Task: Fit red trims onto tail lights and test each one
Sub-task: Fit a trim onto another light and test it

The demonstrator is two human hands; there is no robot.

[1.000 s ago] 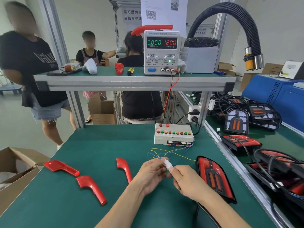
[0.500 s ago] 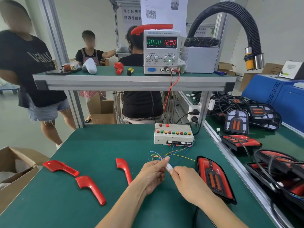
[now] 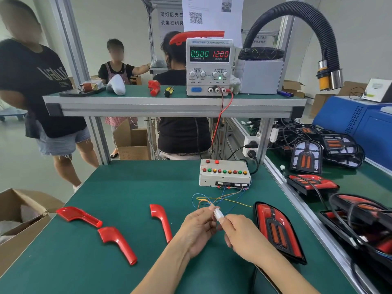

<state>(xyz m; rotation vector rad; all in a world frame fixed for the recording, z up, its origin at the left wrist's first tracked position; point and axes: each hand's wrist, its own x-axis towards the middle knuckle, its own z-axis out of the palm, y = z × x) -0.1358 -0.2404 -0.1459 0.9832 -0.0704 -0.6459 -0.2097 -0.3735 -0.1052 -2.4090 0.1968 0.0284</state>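
Two sets of fingers (image 3: 212,209) meet on one small white plastic connector (image 3: 217,214): the left hand (image 3: 198,228) pinches the end carrying the thin coloured wires (image 3: 214,199), the right hand (image 3: 240,234) grips the other half, seemingly to mate the plugs for a test. Those wires run to the beige button-studded test box (image 3: 224,176). The black-backed red tail light (image 3: 277,229) lies just right on the green tabletop (image 3: 131,187); three glossy red plastic trims (image 3: 117,244) wait to the left, unfitted.

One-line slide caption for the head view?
Both hands, left and right, pinch a white connector wired to the test box; tail light alongside.
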